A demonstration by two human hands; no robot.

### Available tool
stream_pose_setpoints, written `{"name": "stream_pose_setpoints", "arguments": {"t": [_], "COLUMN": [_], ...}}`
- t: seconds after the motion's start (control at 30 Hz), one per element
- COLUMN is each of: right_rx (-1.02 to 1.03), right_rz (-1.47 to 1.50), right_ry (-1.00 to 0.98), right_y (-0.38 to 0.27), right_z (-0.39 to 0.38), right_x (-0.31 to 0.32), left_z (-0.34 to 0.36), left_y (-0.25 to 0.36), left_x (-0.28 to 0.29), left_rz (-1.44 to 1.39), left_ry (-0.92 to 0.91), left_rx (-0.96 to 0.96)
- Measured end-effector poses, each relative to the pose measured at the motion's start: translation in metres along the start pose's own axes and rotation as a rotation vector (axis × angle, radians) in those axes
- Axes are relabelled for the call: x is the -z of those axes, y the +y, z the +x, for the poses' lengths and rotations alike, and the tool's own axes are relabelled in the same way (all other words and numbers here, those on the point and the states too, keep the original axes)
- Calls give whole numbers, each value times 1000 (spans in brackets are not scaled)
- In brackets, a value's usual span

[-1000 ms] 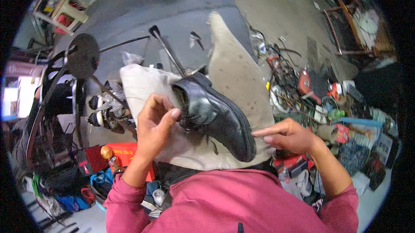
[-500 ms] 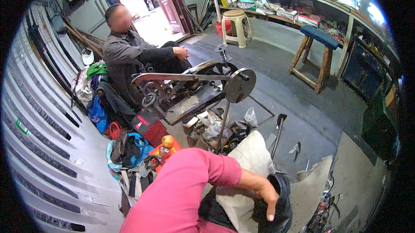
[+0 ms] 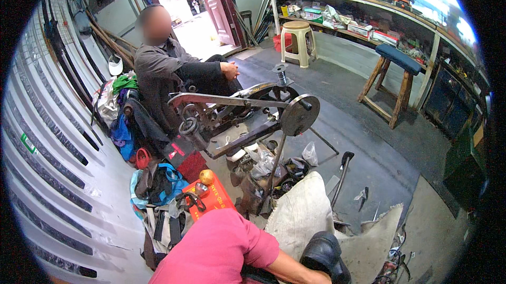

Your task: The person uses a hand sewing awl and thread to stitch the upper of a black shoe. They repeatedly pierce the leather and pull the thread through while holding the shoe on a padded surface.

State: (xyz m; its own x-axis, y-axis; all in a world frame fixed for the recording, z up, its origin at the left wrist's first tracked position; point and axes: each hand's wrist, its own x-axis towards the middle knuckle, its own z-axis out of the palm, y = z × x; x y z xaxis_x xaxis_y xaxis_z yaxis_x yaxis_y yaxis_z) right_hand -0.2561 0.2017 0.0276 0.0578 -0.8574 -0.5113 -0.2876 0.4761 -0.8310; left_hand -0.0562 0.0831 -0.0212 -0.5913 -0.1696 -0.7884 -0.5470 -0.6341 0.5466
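Observation:
A black leather shoe (image 3: 322, 252) is tilted at the lower edge, over a pale, worn cloth (image 3: 303, 205) spread toward me. My left arm, in a pink sleeve, reaches across from the lower left. My left hand (image 3: 318, 277) is at the shoe's near side and appears to hold it; its fingers are hidden behind the shoe and by the picture's edge. No part of my right hand shows.
Ahead stands a hand-cranked machine with a round metal wheel (image 3: 300, 115). A seated person (image 3: 163, 73) is behind it, hands clasped. An orange-red box (image 3: 215, 193) and bags lie to the left. A hammer-like tool (image 3: 342, 176) lies right of the cloth; stools stand farther back.
The shoe has turned and tilted, its opening no longer facing me. My left hand has moved down toward the lower edge with it. The view has shifted slightly.

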Motion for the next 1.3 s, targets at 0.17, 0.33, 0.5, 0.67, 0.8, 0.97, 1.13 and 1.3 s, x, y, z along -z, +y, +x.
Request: {"name": "stream_pose_setpoints", "arguments": {"t": [0.17, 0.33, 0.5, 0.67, 0.8, 0.97, 1.13, 1.3], "right_rx": [-14, -19, -83, -102, -232, -19, -72, -97], "right_rz": [-17, -94, -111, -48, 198, -45, -100, -334], "right_ry": [-92, -156, -220, -195, -118, -106, -93, -221], "right_y": [-20, -42, -44, -36, -37, -49, -60, -66], "right_z": [14, 29, 39, 54, 56, 67, 71, 77], "right_x": [1, 3, 9, 5, -5, -2, -4, -1], "left_z": [-2, 0, 4, 2, -1, -5, -13, -15], "left_y": [-2, 4, 15, 22, 25, 28, 33, 32], "left_x": [4, 15, 21, 28, 33, 50, 53, 53], "left_rz": [-35, -56, -89, -45, -44, 3, 39, 52], "left_ry": [2, -3, -13, -30, -48, -79, -68, -65], "left_rx": [-15, -20, -21, 24, 63, 194, 272, 311]}}
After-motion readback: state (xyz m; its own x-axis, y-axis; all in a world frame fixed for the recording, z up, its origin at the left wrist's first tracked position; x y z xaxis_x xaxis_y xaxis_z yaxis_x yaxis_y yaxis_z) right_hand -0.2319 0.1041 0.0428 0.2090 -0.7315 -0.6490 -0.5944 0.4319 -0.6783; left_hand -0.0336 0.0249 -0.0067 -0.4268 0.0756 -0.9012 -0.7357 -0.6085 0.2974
